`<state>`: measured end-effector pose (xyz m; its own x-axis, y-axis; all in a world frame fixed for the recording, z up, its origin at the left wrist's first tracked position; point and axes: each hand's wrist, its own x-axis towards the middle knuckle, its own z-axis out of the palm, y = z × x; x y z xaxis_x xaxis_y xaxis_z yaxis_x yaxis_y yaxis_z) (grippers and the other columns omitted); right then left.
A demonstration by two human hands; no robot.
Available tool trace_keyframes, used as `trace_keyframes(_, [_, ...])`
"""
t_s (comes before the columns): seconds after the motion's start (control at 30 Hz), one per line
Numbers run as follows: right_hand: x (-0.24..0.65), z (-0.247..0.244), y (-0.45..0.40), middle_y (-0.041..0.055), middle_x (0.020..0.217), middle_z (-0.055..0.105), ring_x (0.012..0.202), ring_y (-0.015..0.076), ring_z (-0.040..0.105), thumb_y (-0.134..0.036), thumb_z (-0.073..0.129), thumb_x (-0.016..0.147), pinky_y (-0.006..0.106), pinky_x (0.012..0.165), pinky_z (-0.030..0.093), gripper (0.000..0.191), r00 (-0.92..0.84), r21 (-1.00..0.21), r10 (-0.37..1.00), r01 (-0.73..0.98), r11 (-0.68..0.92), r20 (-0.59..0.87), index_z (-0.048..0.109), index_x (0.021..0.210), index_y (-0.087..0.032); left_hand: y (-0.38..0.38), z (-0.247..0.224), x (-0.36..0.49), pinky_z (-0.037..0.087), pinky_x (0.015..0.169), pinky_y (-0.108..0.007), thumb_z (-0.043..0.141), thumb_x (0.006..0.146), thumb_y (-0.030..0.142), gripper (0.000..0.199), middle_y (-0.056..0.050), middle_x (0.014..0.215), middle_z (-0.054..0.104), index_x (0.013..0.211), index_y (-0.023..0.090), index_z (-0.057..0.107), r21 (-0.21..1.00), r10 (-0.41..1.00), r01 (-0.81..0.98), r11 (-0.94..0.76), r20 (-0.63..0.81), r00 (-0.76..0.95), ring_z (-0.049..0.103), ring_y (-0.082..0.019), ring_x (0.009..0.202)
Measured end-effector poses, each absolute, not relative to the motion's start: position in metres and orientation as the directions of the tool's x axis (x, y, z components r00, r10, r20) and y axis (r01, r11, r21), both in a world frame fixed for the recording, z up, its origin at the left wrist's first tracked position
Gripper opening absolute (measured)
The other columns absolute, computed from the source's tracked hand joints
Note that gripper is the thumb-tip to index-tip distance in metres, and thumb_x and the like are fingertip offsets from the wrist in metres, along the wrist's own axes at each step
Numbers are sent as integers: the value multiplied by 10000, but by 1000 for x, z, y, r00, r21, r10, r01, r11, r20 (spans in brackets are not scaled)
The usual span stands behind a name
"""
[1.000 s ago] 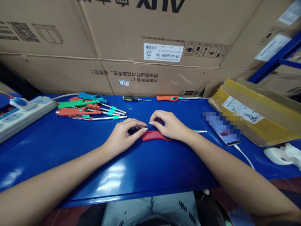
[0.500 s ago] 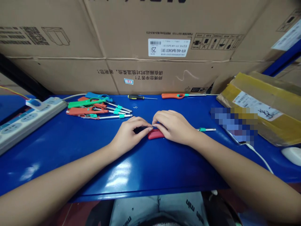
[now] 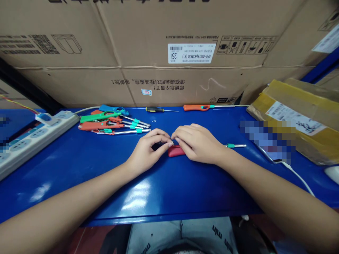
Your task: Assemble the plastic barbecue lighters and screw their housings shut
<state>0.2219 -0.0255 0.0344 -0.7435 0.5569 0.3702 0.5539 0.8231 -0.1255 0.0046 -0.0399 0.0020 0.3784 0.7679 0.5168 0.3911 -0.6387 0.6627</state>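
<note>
Blue tabletop spread before us | our right hand: fingers curled, any hold hidden, we cannot tell | our left hand: thumb and fingertips drawn nearly together | red lighter: lying on tabletop, middle under our right hand, nozzle past that wrist | tiny pale piece: pinched in our left fingertips

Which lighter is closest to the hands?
The red lighter, partly hidden by the right hand. The loose orange lighter lies farther back by the cardboard box; the other lighters are heaped off to the left.
</note>
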Motion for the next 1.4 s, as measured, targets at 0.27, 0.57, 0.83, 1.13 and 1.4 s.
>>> trace_keyframes(0.27, [220, 35, -28, 69, 987, 732, 853, 198, 628, -295, 462, 1041, 332, 742, 340, 236, -751, -113, 550, 551, 827, 366, 644, 976, -160, -40, 3, 6, 530, 902, -305, 686, 932, 250, 82, -46, 978, 702, 900, 192, 735, 658, 763, 389, -645, 528, 372, 666, -168, 943])
trace_keyframes(0.57, [226, 37, -23, 60, 946, 715, 803, 180, 603, -202, 506, 1010, 320, 719, 332, 172, -766, -104, 537, 538, 836, 353, 652, 932, -155, -45, 7, 3, 519, 880, -391, 761, 804, 275, 288, -57, 1030, 712, 1054, 173, 661, 569, 772, 529, -630, 386, 505, 649, -226, 942])
trace_keyframes(0.83, [227, 37, -23, 30, 995, 759, 902, 169, 683, -154, 588, 964, 304, 784, 425, 131, -729, -369, 571, 448, 815, 378, 715, 959, -189, -43, 3, 2, 496, 887, -391, 790, 809, 296, 326, -28, 1044, 737, 1097, 210, 664, 537, 749, 542, -647, 316, 582, 648, -231, 974])
trace_keyframes(1.13, [225, 42, -23, 33, 871, 750, 789, 146, 674, -146, 677, 890, 270, 731, 497, 83, -595, -614, 703, 401, 680, 390, 750, 864, -174, -47, 5, 6, 523, 881, -339, 739, 878, 335, 208, -39, 1006, 756, 1035, 198, 730, 655, 802, 473, -590, 406, 438, 676, -196, 945])
trace_keyframes(1.4, [227, 37, -22, 27, 892, 754, 813, 151, 677, -179, 659, 929, 276, 738, 471, 88, -604, -503, 647, 421, 755, 465, 725, 871, -188, -42, 3, 4, 531, 858, -308, 731, 904, 271, 94, -31, 944, 764, 956, 208, 778, 667, 784, 413, -620, 510, 353, 692, -161, 882])
